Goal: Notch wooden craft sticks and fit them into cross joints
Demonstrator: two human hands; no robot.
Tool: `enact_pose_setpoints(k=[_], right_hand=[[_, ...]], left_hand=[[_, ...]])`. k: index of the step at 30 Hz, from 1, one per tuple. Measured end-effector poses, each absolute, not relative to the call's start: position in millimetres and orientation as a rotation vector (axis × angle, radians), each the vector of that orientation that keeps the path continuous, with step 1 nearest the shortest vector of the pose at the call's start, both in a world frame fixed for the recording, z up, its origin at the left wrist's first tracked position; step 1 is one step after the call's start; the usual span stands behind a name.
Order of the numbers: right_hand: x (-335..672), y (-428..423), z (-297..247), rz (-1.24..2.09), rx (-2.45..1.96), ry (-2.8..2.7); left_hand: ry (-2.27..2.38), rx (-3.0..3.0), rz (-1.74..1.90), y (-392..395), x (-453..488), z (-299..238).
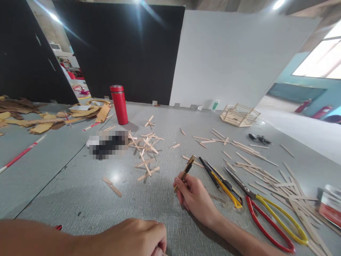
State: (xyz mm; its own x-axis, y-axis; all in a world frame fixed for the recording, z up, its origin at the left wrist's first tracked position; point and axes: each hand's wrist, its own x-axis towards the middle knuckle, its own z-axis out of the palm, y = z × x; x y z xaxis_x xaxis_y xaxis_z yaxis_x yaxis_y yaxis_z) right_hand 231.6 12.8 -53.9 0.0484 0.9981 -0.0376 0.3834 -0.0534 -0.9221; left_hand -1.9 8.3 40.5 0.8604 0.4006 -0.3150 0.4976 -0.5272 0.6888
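My right hand [195,197] is closed on a slim gold-and-black tool [189,164], held upright at a tilt above the grey table; its exact kind is unclear. At the lower edge, my left hand [141,233] is curled with its fingers turned under. A sliver of something pale shows below its fingertips, but what it holds is hidden. Just right of my right hand lie a yellow-and-black utility knife [226,190] and large scissors [249,193] with red and yellow handles. Wooden craft sticks crossed in X shapes [145,161] sit beyond my hands.
Loose craft sticks [266,174] are strewn on the right. A red flask [119,105] stands at the back left, near cardboard scraps [87,110]. A stick frame [239,115] and small bottle [215,105] stand before the white panel [226,60]. A blurred-out object [110,144] lies left.
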Motion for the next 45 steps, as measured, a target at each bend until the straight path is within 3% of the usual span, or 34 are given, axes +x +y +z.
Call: enact_pose_setpoints(k=[9,18,45], right_hand=[[230,12,-53,1.023,-1.55,-1.412],[230,14,-52,1.041,-1.546,-1.386],[230,12,-49,1.054,-1.545,-1.402]], left_hand=[[0.676,2.224,0.185,21,2,-5],[0.683,2.246,0.261,32,6,-28],[0.644,2.268,0.279,27,10,-29]])
